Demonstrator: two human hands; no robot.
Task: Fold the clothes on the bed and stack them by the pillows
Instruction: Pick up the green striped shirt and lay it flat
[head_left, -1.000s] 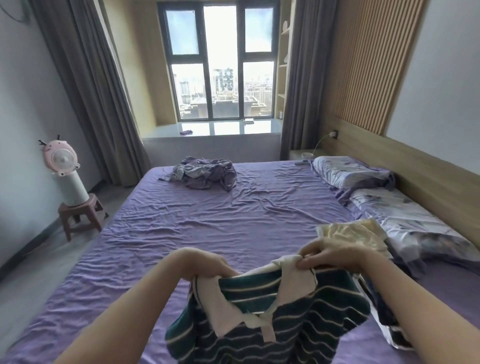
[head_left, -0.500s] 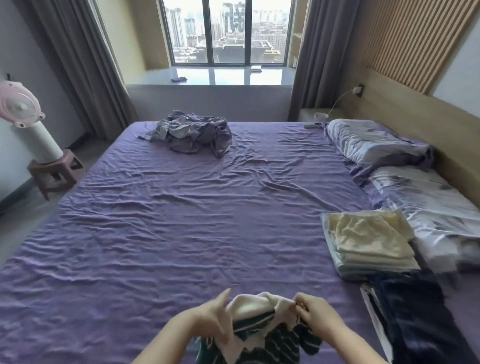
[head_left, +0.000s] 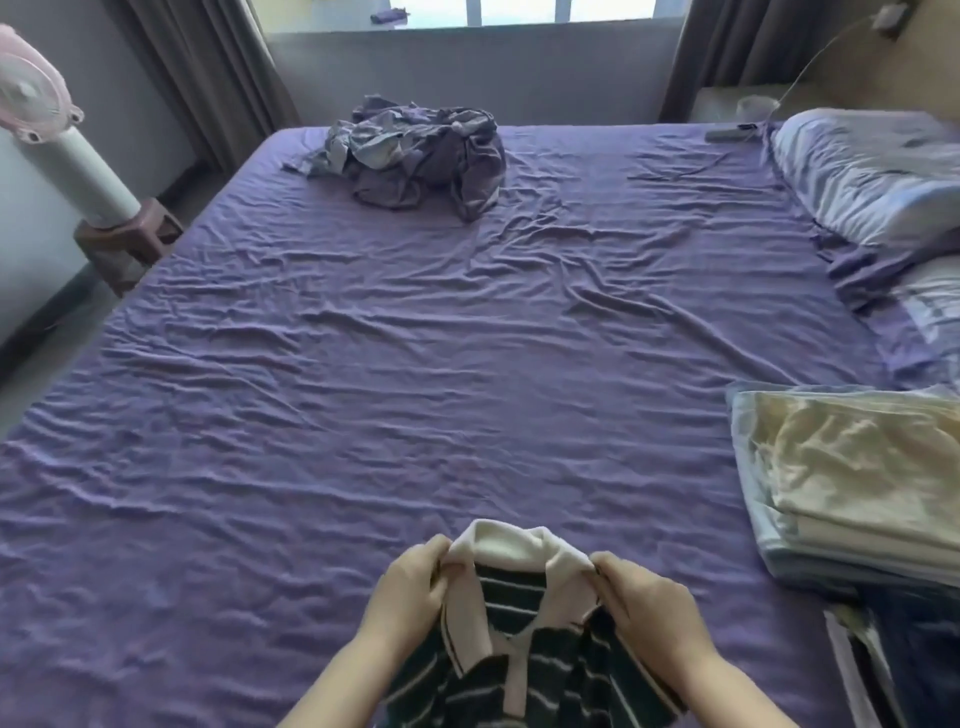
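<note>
A dark green striped polo shirt (head_left: 540, 670) with a cream collar hangs at the near edge of the purple bed (head_left: 415, 389). My left hand (head_left: 410, 592) grips its left shoulder by the collar. My right hand (head_left: 644, 603) grips the right shoulder. A folded stack topped by a pale yellow garment (head_left: 857, 467) lies at the right, next to the pillows (head_left: 878, 171). A dark folded garment (head_left: 914, 660) lies just in front of that stack. A crumpled grey-purple heap of clothes (head_left: 421, 150) sits at the far side of the bed.
A pink fan (head_left: 31, 98) stands on a small brown stool (head_left: 130, 239) left of the bed. Grey curtains (head_left: 208, 67) frame the window ledge beyond. A bedside table (head_left: 727, 104) with a cable and a small remote sits at the far right corner.
The view has tilted down toward the bed. My hands have lowered the striped polo and drawn it nearer to me, still gripping its shoulders.
</note>
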